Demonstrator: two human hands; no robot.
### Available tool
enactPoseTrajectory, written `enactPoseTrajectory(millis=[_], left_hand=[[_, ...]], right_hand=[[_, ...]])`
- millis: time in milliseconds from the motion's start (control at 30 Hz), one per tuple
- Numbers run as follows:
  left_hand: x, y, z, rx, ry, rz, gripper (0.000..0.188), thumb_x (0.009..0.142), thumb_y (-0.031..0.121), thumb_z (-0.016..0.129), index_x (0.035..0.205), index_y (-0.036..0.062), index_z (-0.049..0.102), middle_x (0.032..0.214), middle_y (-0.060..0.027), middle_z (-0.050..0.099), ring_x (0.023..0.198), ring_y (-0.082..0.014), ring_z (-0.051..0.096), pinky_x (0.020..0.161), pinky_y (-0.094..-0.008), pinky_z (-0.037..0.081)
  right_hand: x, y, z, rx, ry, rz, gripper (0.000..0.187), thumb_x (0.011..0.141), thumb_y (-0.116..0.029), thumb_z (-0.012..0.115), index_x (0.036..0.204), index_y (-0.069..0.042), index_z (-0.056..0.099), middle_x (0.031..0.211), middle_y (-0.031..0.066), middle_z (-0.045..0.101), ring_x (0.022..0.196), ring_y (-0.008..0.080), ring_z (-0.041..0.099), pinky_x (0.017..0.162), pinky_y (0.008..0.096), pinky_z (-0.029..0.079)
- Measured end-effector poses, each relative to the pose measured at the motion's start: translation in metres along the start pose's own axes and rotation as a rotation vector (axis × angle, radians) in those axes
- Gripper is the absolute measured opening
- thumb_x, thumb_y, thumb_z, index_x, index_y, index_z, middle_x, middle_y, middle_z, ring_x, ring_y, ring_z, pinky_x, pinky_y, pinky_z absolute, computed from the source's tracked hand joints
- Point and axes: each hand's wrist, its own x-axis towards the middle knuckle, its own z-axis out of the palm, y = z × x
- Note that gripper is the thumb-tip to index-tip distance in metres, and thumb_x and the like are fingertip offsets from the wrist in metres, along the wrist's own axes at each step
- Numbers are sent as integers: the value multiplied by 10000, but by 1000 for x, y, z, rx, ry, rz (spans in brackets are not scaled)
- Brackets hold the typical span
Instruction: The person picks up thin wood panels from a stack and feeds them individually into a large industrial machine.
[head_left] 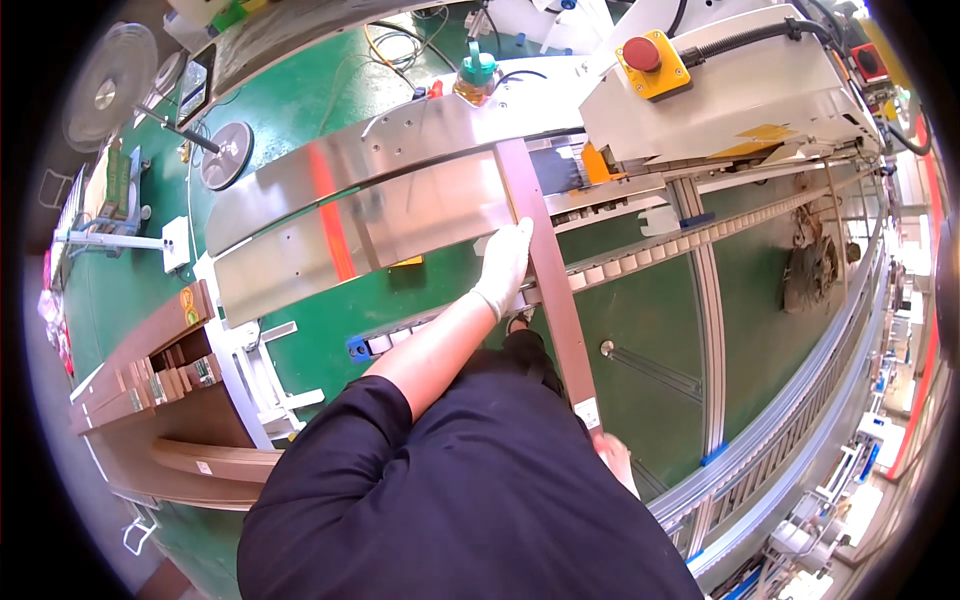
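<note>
A long, narrow brown board (550, 270) slants across the middle of the view, with a white label near its close end. My left hand (507, 262), in a white glove, grips the board's left edge toward the far end. My right hand (613, 458) is at the close end beside the label, its fingers against the board's right edge; my body hides part of it. The board's far end lies at the edge of a shiny metal plate (430, 212) marked with a red-orange stripe.
A white machine (730, 105) with a red emergency button (642, 54) stands at the far right. Below it runs a roller rail (690, 238). A cart with brown boards (200, 455) is at the left. Metal conveyor rails (780, 415) curve along the right.
</note>
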Motion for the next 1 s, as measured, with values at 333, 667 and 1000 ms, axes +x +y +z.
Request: enactPoseTrajectory(millis=[333, 667, 1000], left_hand=[[3, 56, 16, -567, -155, -422, 308, 1074, 310, 611, 1065, 4, 642, 1005, -128, 730, 884, -233, 749, 821, -396, 639], [32, 60, 68, -268, -215, -279, 333, 1088, 329, 599, 1039, 8, 674, 998, -85, 728, 846, -203, 724, 781, -360, 621], [71, 51, 159, -420, -215, -356, 393, 1081, 366, 627, 1112, -23, 678, 1022, -86, 736, 856, -205, 732, 784, -357, 615]], right_hand=[[56, 6, -4, -181, 217, -151, 574, 1101, -444, 508, 815, 31, 661, 760, 199, 660, 726, 398, 651, 688, 463, 500], [90, 40, -48, -166, 208, -77, 661, 1091, -544, 484, 788, 28, 616, 738, 226, 616, 709, 445, 618, 668, 481, 488], [140, 28, -128, -9, 149, 19, 636, 1083, -516, 543, 756, 29, 580, 655, 144, 552, 623, 250, 540, 617, 411, 450]])
